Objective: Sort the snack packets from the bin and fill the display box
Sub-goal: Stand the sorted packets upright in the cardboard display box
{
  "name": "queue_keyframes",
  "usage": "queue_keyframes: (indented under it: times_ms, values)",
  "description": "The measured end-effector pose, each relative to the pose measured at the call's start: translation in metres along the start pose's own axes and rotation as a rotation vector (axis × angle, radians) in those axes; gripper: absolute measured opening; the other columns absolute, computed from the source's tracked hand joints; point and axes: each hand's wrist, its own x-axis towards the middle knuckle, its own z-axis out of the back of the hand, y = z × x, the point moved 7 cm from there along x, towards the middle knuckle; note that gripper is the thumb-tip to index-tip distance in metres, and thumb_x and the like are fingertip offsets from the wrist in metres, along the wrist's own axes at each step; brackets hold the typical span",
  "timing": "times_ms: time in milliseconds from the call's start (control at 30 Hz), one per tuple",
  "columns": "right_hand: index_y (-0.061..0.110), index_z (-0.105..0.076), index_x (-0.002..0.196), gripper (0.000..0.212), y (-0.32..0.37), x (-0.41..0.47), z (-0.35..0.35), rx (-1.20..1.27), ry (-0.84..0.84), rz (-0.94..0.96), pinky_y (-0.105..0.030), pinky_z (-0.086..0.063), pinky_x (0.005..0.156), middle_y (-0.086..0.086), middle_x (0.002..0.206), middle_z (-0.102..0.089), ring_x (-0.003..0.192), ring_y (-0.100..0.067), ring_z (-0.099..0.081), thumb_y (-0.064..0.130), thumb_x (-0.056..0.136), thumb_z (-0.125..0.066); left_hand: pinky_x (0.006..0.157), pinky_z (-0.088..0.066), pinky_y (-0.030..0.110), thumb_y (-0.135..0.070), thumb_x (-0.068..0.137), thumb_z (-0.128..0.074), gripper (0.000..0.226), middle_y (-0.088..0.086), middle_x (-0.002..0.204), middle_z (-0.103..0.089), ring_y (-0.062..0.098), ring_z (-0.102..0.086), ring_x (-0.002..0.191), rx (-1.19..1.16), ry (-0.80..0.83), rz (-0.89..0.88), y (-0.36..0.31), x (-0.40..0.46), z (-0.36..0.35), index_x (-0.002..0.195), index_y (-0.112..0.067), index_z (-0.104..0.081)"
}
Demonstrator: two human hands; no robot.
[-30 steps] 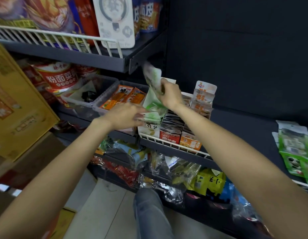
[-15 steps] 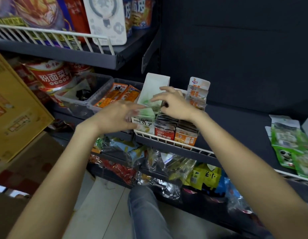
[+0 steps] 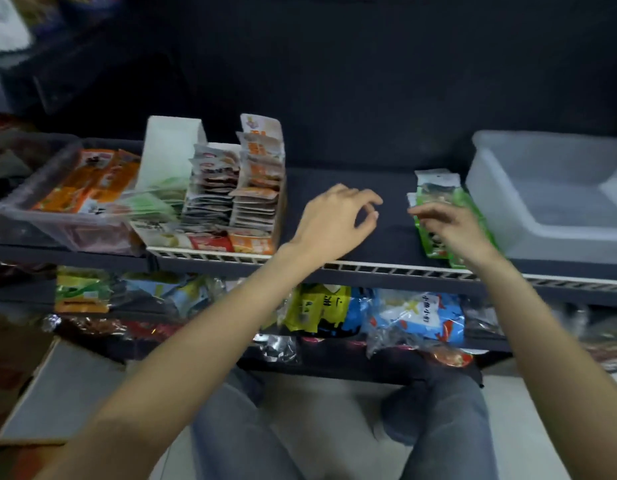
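Three display boxes stand side by side on the dark shelf: one with green packets, one with grey-red packets and one with orange packets. A pile of green snack packets lies on the shelf to the right, beside a clear plastic bin. My left hand hovers over the bare shelf between the boxes and the pile, fingers loosely curled, holding nothing. My right hand is over the green pile, fingers spread down onto the packets; whether it grips one is blurred.
A clear tub with orange packets sits left of the boxes. A white wire rail edges the shelf front. Bagged snacks fill the lower shelf. My knees are below, on a pale floor.
Both hands have left the green display box and swung right to the green pile. The view turned right and down, bringing the clear bin into sight.
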Motion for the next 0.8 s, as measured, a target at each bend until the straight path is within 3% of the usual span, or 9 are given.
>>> queue_keyframes:
  times_ms: [67, 133, 200, 300, 400, 500, 667, 800]
  values:
    - [0.013, -0.064, 0.116, 0.032, -0.037, 0.008, 0.021, -0.23, -0.072, -0.089, -0.026, -0.041, 0.092, -0.011, 0.125, -0.06, 0.112, -0.024, -0.057, 0.0, 0.088, -0.054, 0.085, -0.047, 0.031, -0.034, 0.093, -0.052, 0.03, -0.013, 0.108, -0.067, 0.016, -0.057, 0.107, -0.093, 0.168, 0.134, 0.003, 0.026, -0.052, 0.12, -0.026, -0.059]
    - [0.011, -0.052, 0.132, 0.044, -0.069, 0.014, 0.033, -0.492, -0.055, -0.203, -0.034, -0.039, 0.098, -0.018, 0.137, -0.049, 0.119, -0.036, -0.05, 0.014, 0.089, -0.057, 0.091, -0.046, 0.032, -0.038, 0.093, -0.052, 0.041, -0.005, 0.122, -0.062, 0.017, -0.055, 0.114, -0.14, 0.281, 0.24, 0.003, 0.048, -0.1, 0.131, -0.023, -0.051]
    - [0.007, -0.038, 0.139, 0.058, -0.094, 0.014, 0.034, -0.578, 0.011, -0.305, -0.043, -0.037, 0.103, -0.025, 0.138, -0.04, 0.122, -0.043, -0.044, 0.026, 0.088, -0.059, 0.098, -0.042, 0.037, -0.04, 0.093, -0.054, 0.056, 0.006, 0.138, -0.048, 0.024, -0.046, 0.125, -0.116, 0.347, 0.265, -0.003, 0.067, -0.14, 0.141, -0.018, -0.038]
    - [0.003, -0.04, 0.135, 0.059, -0.104, 0.01, 0.031, -0.61, 0.042, -0.251, -0.04, -0.037, 0.101, -0.022, 0.137, -0.043, 0.122, -0.037, -0.045, 0.032, 0.088, -0.062, 0.103, -0.036, 0.039, -0.042, 0.092, -0.055, 0.064, 0.014, 0.143, -0.038, 0.031, -0.037, 0.13, -0.15, 0.341, 0.292, -0.02, 0.097, -0.178, 0.145, -0.014, -0.032]
    - [0.01, -0.044, 0.135, 0.064, -0.105, 0.009, 0.037, -0.596, 0.041, -0.153, -0.036, -0.037, 0.102, -0.014, 0.141, -0.044, 0.125, -0.03, -0.046, 0.04, 0.084, -0.068, 0.106, -0.034, 0.039, -0.052, 0.09, -0.052, 0.071, 0.013, 0.146, -0.035, 0.029, -0.032, 0.134, -0.112, 0.354, 0.291, -0.03, 0.12, -0.203, 0.145, -0.011, -0.031]
    - [0.02, -0.043, 0.14, 0.069, -0.108, 0.007, 0.042, -0.52, 0.067, -0.124, -0.033, -0.031, 0.109, -0.009, 0.15, -0.037, 0.135, -0.025, -0.038, 0.042, 0.08, -0.071, 0.108, -0.032, 0.041, -0.063, 0.088, -0.045, 0.08, 0.014, 0.149, -0.029, 0.029, -0.026, 0.137, 0.131, 0.44, 0.225, -0.026, 0.127, -0.215, 0.146, -0.009, -0.029]
    - [0.017, -0.047, 0.136, 0.065, -0.107, 0.012, 0.038, -0.582, 0.04, -0.117, -0.037, -0.029, 0.111, -0.012, 0.149, -0.035, 0.133, -0.032, -0.035, 0.04, 0.081, -0.071, 0.097, -0.041, 0.042, -0.052, 0.088, -0.049, 0.068, 0.016, 0.139, -0.04, 0.031, -0.039, 0.127, 0.374, 0.5, 0.13, -0.002, 0.115, -0.186, 0.138, -0.007, -0.04]
    - [0.008, -0.051, 0.126, 0.075, -0.094, 0.016, 0.029, -0.81, -0.014, -0.148, -0.041, -0.034, 0.101, -0.016, 0.136, -0.046, 0.123, -0.036, -0.041, 0.064, 0.078, -0.06, 0.092, -0.043, 0.04, -0.07, 0.08, -0.049, 0.084, 0.012, 0.139, -0.041, 0.032, -0.043, 0.124, 0.473, 0.508, 0.195, 0.014, 0.094, -0.168, 0.136, -0.009, -0.04]
